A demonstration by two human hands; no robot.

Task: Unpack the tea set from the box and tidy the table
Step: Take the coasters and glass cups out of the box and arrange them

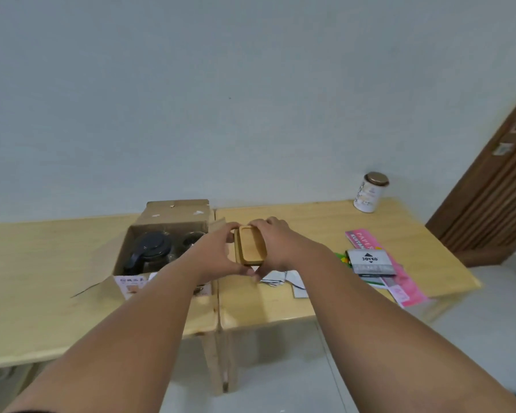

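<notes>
The head camera looks forward and down over two bare forearms reaching across two pale wooden tables pushed side by side, with a narrow seam between them. The left hand and the right hand together hold a small rectangular wooden tray in the air, just above the left edge of the right table, close to the seam. The tray has rounded corners and a raised rim, and it is tipped so its hollow face shows to the camera. The left hand's fingers curl round the tray's left side, with the thumb at its near edge. The right hand's fingers curl over the tray's far right corner, with the thumb at the near edge, close to the left thumb. On the left table, against its right edge, stands an open cardboard box with its flaps folded outward. Inside the box sits a glass teapot with a dark lid and handle, and beside it, toward the box's far right corner, a rounded dark item that is too dim to identify. On the right table, white paper sheets lie just under and behind the hands. Toward that table's right edge lies a black packet on top of pink paper packs. A white tin with a coppery lid stands at the far edge. A brown slatted door fills the right side, and a plain pale wall rises behind.
</notes>
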